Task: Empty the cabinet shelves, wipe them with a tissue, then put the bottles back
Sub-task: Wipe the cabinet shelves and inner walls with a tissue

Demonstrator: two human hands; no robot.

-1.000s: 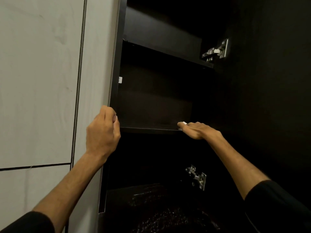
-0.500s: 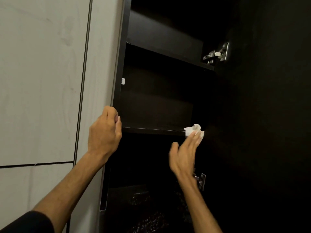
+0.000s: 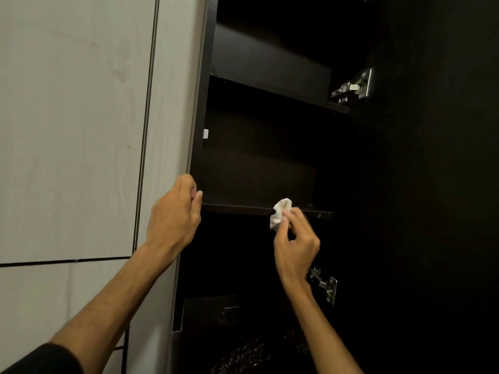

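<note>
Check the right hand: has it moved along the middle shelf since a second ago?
Yes. The right hand, pinching the tissue, came off the shelf edge and now sits below it, nearer the lower hinge.

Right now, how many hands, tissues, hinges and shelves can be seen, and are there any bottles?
Hands: 2, left hand and right hand
Tissue: 1
Hinges: 2, upper hinge and lower hinge
Shelves: 2, upper shelf and lower shelf
Bottles: 0
Total: 7
</note>
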